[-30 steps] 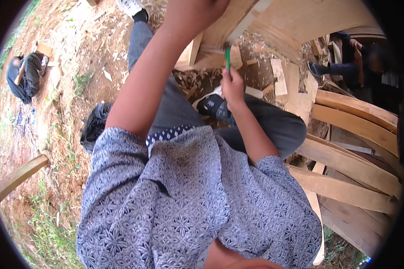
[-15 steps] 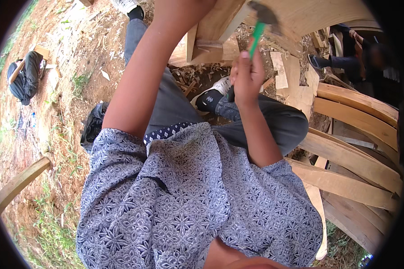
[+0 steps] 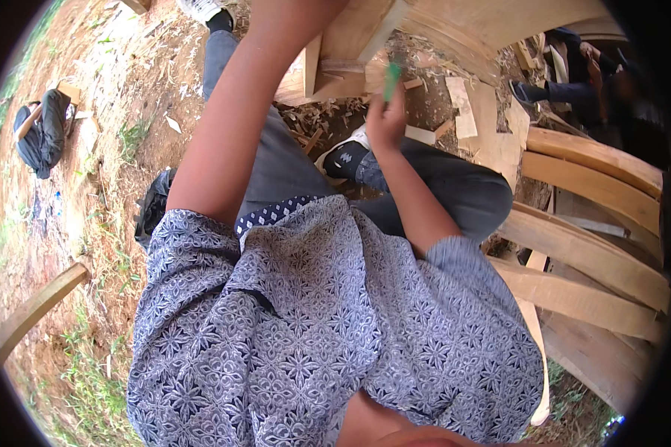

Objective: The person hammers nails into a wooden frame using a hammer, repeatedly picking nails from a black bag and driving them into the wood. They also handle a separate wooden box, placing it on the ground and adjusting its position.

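In my right hand (image 3: 387, 121) is a hammer with a green handle (image 3: 391, 80). My fingers wrap round the handle, and the hammer's head is smeared by motion near the wooden workpiece (image 3: 350, 33). This workpiece is built of pale boards and stands in front of me between my legs. My left forearm (image 3: 227, 130) reaches up to the far edge of the view beside it. Only the wrist and the back of my left hand (image 3: 313, 6) show there; the fingers are cut off, so their hold cannot be seen.
Curved wooden slats (image 3: 589, 246) lie stacked on my right. A thin cut-out board (image 3: 492, 123) is beside my right knee. Another person (image 3: 604, 89) sits at the far right, and one more (image 3: 43, 134) at the far left. Wood shavings cover the soil, and a curved beam (image 3: 41, 309) stands at the left.
My right hand has swung the hammer left and down toward the wooden workpiece. My left arm has shifted only slightly.
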`<move>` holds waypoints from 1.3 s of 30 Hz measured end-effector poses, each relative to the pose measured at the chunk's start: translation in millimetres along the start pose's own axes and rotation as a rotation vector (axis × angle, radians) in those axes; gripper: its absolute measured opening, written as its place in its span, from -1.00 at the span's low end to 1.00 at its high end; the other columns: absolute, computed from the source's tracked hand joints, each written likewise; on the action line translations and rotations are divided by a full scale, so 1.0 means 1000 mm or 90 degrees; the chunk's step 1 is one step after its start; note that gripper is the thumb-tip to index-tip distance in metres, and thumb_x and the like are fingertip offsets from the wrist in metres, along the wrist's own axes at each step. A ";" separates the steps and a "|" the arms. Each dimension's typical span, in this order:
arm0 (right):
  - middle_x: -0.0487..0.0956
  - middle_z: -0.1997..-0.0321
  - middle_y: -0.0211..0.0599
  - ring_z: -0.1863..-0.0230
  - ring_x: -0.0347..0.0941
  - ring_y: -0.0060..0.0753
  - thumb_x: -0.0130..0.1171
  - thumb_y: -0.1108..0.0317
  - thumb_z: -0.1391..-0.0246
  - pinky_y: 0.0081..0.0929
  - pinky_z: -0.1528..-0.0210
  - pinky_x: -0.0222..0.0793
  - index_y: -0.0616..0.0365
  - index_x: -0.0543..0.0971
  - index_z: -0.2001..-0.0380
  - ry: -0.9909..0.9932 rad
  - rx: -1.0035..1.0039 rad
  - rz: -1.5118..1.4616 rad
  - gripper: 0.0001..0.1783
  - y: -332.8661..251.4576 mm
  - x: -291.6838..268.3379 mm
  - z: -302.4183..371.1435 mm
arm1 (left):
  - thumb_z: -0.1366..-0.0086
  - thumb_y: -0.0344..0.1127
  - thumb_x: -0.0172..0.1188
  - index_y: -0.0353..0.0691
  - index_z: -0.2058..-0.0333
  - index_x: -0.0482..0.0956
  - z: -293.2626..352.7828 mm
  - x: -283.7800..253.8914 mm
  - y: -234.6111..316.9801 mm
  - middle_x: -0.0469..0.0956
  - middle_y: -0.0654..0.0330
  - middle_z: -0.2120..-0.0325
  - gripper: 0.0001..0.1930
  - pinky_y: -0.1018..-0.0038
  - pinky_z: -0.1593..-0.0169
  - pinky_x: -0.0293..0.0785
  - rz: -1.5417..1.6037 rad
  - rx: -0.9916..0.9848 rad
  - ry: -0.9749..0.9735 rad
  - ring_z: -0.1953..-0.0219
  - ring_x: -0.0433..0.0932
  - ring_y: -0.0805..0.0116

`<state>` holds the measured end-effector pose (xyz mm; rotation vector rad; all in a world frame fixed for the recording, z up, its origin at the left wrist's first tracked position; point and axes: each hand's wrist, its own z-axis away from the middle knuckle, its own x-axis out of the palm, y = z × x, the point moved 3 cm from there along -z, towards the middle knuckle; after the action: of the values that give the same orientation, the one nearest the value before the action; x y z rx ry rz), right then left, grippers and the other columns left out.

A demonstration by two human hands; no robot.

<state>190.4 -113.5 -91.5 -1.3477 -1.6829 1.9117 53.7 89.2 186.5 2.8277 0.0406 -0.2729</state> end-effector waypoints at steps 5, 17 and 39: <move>0.40 0.57 -0.51 0.67 0.28 -0.68 -0.03 0.08 -0.45 -0.61 0.66 0.18 0.10 0.48 -0.22 -0.142 0.339 -0.286 -0.55 -0.058 -0.007 0.016 | -0.03 -0.65 0.08 -0.35 -0.38 0.01 0.002 -0.009 -0.001 0.23 -0.24 -0.27 -0.13 0.02 -0.40 0.16 -0.047 0.031 0.003 -0.34 0.20 -0.32; 0.31 0.60 -0.58 0.66 0.16 -0.76 -0.10 0.02 -0.47 -0.66 0.64 0.11 0.13 0.48 -0.24 -0.146 0.305 -0.363 -0.49 -0.102 -0.017 0.007 | -0.06 -0.66 0.05 -0.35 -0.40 -0.04 0.002 -0.005 0.002 0.22 -0.27 -0.26 -0.12 0.06 -0.39 0.18 -0.057 0.044 -0.023 -0.36 0.22 -0.25; 0.35 0.56 -0.53 0.68 0.23 -0.70 0.03 0.08 -0.43 -0.64 0.65 0.20 0.11 0.53 -0.09 -0.116 0.399 -0.489 -0.62 -0.069 -0.053 0.030 | -0.03 -0.68 -0.04 -0.28 -0.40 0.01 -0.007 -0.002 -0.028 0.31 -0.09 -0.23 -0.13 0.28 -0.34 0.26 0.180 -0.158 -0.014 -0.30 0.31 0.08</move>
<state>170.8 -149.6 -9.2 -0.2391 -1.2179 1.8418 51.0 118.2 184.8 2.5418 -0.3061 -0.2172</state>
